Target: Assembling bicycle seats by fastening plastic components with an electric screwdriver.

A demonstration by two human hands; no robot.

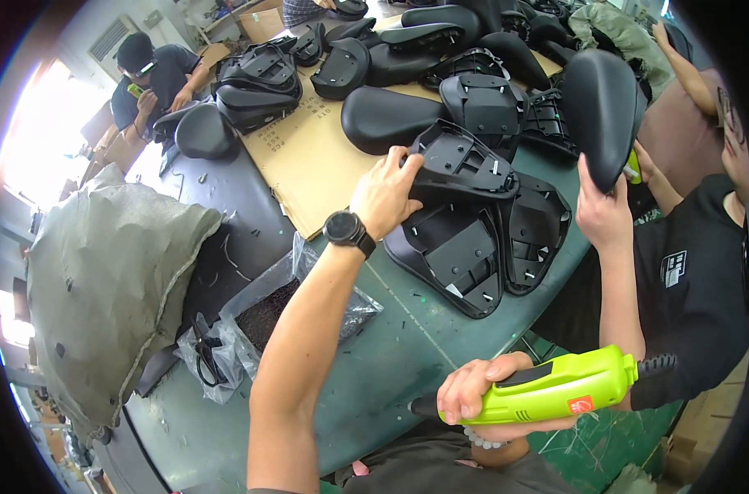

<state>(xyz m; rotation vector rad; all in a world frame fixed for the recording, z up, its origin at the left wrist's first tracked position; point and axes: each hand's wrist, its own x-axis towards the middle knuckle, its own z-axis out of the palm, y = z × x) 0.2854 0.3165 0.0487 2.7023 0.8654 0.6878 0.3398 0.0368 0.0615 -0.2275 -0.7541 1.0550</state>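
Observation:
My left hand (384,193), with a black watch on its wrist, grips the edge of a black seat (465,160). That seat lies with its ribbed plastic underside up, on top of other upturned seats. Two of these, a broad seat (457,255) and a narrower seat (537,235), rest on the green table just below it. Close to my body, my right hand (477,395) is wrapped round a lime-green electric screwdriver (555,383) with a coiled black cord. Its dark nose points left, apart from the seats.
A plastic bag of small dark screws (267,317) and black scissors (203,358) lie left of my forearm. Beyond is a grey cloth sack (115,288). More seats pile up on cardboard (296,152). At right a co-worker's hand (603,210) holds up a seat (601,115); another person (156,82) works far left.

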